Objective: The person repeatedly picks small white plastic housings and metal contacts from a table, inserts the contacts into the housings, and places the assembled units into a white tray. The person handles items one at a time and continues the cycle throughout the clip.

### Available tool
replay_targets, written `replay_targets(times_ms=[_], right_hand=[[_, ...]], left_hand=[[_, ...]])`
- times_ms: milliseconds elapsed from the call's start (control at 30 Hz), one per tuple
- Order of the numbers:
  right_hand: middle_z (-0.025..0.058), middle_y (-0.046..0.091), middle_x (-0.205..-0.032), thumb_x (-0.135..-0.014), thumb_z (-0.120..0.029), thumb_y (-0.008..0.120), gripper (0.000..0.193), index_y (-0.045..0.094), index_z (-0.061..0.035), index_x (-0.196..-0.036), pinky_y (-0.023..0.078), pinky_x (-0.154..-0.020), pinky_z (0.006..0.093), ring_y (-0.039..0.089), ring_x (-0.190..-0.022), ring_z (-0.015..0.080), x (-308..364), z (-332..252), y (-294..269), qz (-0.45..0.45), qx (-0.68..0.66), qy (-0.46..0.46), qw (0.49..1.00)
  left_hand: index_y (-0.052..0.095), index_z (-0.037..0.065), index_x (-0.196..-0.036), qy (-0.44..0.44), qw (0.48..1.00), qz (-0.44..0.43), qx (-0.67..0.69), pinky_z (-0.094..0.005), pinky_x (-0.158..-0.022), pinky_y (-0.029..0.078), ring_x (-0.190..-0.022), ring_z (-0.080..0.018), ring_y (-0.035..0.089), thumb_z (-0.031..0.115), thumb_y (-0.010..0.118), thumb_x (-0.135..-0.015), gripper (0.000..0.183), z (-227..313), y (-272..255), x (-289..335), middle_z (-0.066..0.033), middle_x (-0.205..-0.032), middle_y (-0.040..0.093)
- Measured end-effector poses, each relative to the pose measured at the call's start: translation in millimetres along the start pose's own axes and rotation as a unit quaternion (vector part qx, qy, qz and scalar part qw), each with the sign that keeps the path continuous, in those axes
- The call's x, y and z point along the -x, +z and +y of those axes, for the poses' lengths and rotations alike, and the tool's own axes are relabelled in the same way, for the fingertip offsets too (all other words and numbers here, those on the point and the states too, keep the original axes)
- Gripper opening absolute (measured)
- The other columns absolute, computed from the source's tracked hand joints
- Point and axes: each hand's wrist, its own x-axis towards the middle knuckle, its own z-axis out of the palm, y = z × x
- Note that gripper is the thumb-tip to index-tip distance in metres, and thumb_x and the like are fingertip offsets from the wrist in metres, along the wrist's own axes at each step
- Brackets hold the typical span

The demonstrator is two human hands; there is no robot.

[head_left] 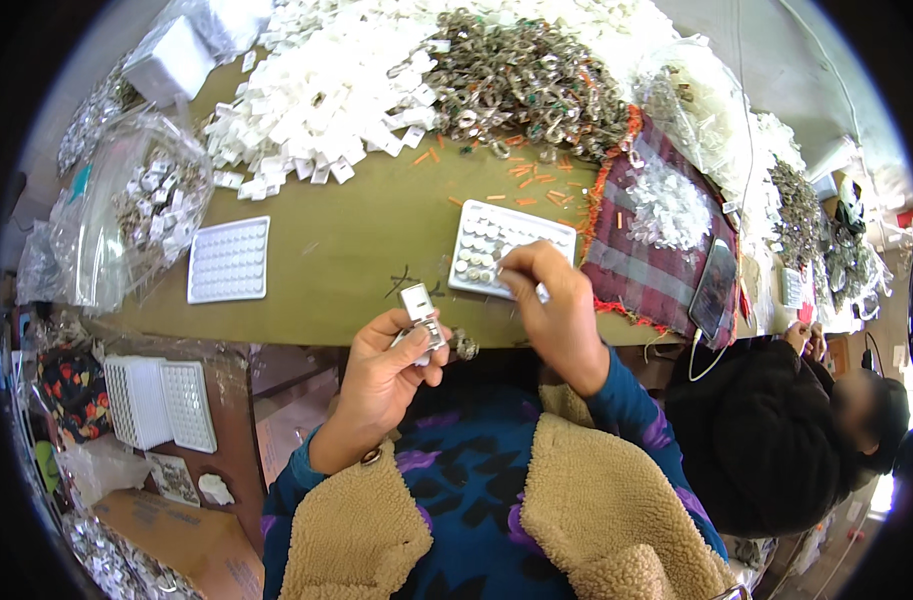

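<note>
My left hand [374,372] is raised at the table's front edge, its thumb and fingers closed on a small white plastic housing [414,299] with a shiny metal part. More small pieces appear bunched between those fingers, too hidden to name. My right hand [561,308] reaches over a white compartment tray [568,240] holding several small round silvery-white pieces [479,258]. Its thumb and forefinger are pinched at the tray's right part, and whatever lies between them is too small to make out. A small whitish bit shows beneath that hand.
A heap of white plastic housings [316,105] and a pile of metal parts [526,85] cover the far side. Another filled white tray [228,262] lies left. On the right are a plaid cloth [616,265] with clear pieces, a phone [714,285] on its cable, and a seated person [776,430].
</note>
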Motion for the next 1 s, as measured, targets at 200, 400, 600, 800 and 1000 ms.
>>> replay_targets(times_ms=[200, 400, 600, 800, 1000], right_hand=[[0.0154, 0.060, -0.092, -0.084, 0.004, 0.067, 0.016, 0.060, 0.0024, -0.099, 0.053, -0.067, 0.0379, 0.063, -0.079, 0.0340, 32, -41, 36, -0.026, -0.073, -0.078, 0.994], [0.0158, 0.059, -0.092, -0.083, 0.005, 0.066, 0.016, 0.060, 0.0025, -0.098, 0.052, -0.067, 0.0397, 0.062, -0.080, 0.0359, 16, -33, 20, -0.196, -0.111, -0.076, 0.971], [0.0206, 0.059, -0.105, -0.081, -0.005, 0.075, 0.034, 0.064, 0.0044, -0.112, 0.054, -0.076, 0.0400, 0.062, -0.089, 0.0371, 29, -31, 36, -0.091, -0.113, -0.197, 0.970], [0.0134, 0.064, -0.102, -0.095, -0.010, 0.063, 0.021, 0.069, 0.0050, -0.108, 0.050, -0.074, 0.0278, 0.062, -0.088, 0.0156, 28, -31, 20, -0.111, -0.371, 0.003, 0.922], [0.0081, 0.067, -0.099, -0.091, -0.008, 0.072, 0.023, 0.066, 0.0049, -0.108, 0.052, -0.075, 0.0276, 0.063, -0.087, 0.0129, 20, -35, 32, -0.229, -0.309, 0.298, 0.874]], left_hand=[[0.065, -0.003, -0.108, 0.009, 1.000, -0.017, 0.009, -0.0255, -0.060, 0.056, -0.078, -0.0165, 0.067, 0.007, 0.067, -0.094, 0.018, -9, 0, 8, -0.0110, -0.091, 0.070], [0.066, -0.003, -0.109, -0.002, 1.000, 0.009, 0.005, -0.0234, -0.055, 0.051, -0.073, -0.0145, 0.064, 0.009, 0.067, -0.094, 0.019, -12, -2, 17, -0.0084, -0.089, 0.069], [0.066, -0.003, -0.104, 0.022, 0.999, 0.014, 0.038, -0.0219, -0.054, 0.050, -0.070, -0.0144, 0.064, 0.013, 0.068, -0.094, 0.019, -7, 0, 15, -0.0086, -0.087, 0.069], [0.066, -0.001, -0.104, 0.027, 0.996, 0.018, -0.084, -0.0212, -0.048, 0.049, -0.069, -0.0124, 0.064, 0.010, 0.069, -0.091, 0.017, 1, 13, 24, -0.0093, -0.086, 0.068], [0.066, -0.003, -0.099, -0.002, 0.989, 0.033, -0.145, -0.0206, -0.046, 0.047, -0.065, -0.0121, 0.063, 0.004, 0.069, -0.089, 0.013, 1, 9, 23, -0.0099, -0.086, 0.068]])
